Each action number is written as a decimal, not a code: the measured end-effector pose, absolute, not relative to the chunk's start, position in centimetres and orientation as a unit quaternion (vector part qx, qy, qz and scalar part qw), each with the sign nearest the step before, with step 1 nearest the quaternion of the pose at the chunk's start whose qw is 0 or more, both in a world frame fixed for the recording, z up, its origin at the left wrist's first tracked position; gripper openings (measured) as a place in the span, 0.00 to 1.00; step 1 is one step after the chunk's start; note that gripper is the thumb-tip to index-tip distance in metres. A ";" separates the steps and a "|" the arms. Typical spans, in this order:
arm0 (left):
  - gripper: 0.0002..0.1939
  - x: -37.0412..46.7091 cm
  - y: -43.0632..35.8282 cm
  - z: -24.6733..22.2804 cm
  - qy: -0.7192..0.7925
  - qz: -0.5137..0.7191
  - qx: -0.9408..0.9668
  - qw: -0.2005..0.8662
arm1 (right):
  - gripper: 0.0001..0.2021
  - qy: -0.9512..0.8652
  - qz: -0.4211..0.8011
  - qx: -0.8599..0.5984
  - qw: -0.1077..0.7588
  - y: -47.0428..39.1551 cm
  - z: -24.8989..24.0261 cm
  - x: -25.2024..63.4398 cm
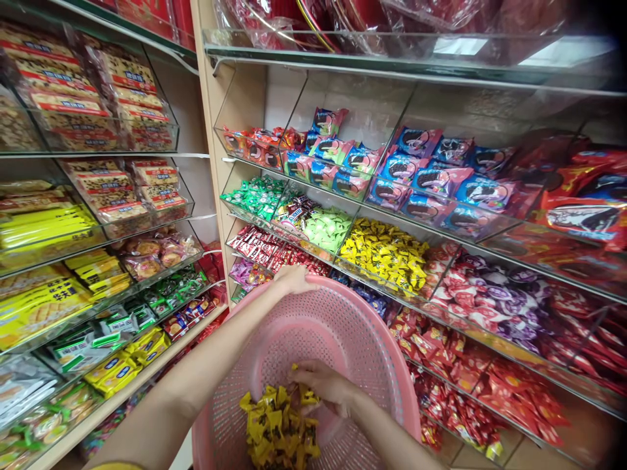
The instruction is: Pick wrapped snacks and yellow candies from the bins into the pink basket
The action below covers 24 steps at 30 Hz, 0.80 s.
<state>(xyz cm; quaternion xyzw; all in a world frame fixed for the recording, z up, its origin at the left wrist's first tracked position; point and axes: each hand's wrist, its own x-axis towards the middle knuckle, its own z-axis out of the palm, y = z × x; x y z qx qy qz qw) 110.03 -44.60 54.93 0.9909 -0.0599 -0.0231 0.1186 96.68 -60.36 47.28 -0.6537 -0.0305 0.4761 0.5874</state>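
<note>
A large pink perforated plastic basket (360, 326) is tilted toward me below the shelves. My left hand (292, 281) grips its far rim, fingers partly hidden behind the edge. Inside the basket, my right hand (323, 386) is closed around a few yellow-wrapped candies, a couple of which poke out between thumb and fingers. Just below that hand lies a heap of the same yellow-wrapped candies (279, 434) at the near side of the basket. More candies in matching yellow wrappers (385, 258) fill a shelf bin beyond the rim.
Clear-fronted bins hold green (255, 196) and red wrapped candies (255, 245), plus blue-and-pink cookie packs (435, 176). On the left, shelves carry nut bars (98, 189) and yellow snack packs (44, 307). A glass shelf edge (392, 65) juts out above.
</note>
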 end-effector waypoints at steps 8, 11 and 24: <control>0.34 109.9 -44.7 55.1 -0.065 -0.026 0.991 0.117 | 0.15 -0.045 0.499 -0.647 0.575 -61.5 47.7 97.2; 0.33 109.9 -44.7 55.0 -0.065 -0.025 0.991 0.113 | 0.22 -0.062 0.501 -0.666 0.549 -62.1 46.9 97.1; 0.35 110.1 -44.6 55.0 -0.077 -0.021 0.990 0.114 | 0.15 -0.009 0.459 -0.737 0.497 -62.0 44.4 96.3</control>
